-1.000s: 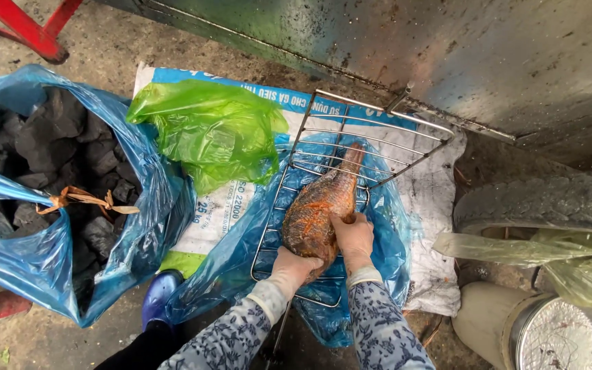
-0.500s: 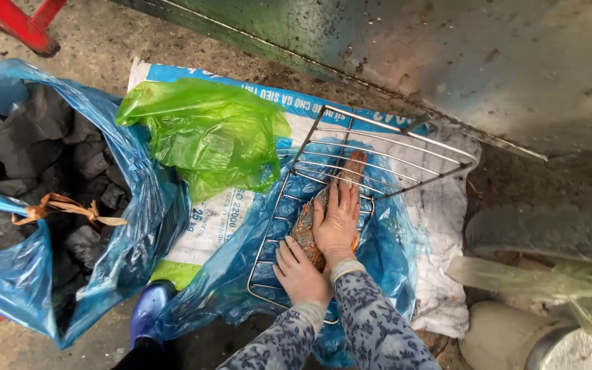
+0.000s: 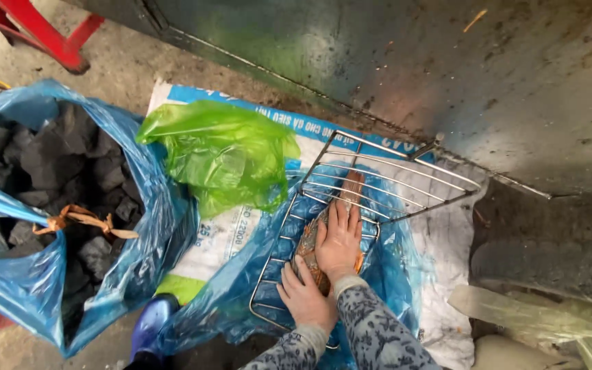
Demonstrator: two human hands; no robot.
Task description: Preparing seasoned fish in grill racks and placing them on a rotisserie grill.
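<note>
Both hands point(image 3: 323, 274) now seemingly press the fish point(image 3: 313, 240) flat.

Outdoor cooking spot w/ concrete ground point(image 3: 125, 72), charcoal bag point(image 3: 49, 205), wire grill rack point(image 3: 378, 185) on sacking.

White printed sack point(image 3: 231, 236) lies flat between blue charcoal bag point(image 3: 15, 288) and wall.
</note>
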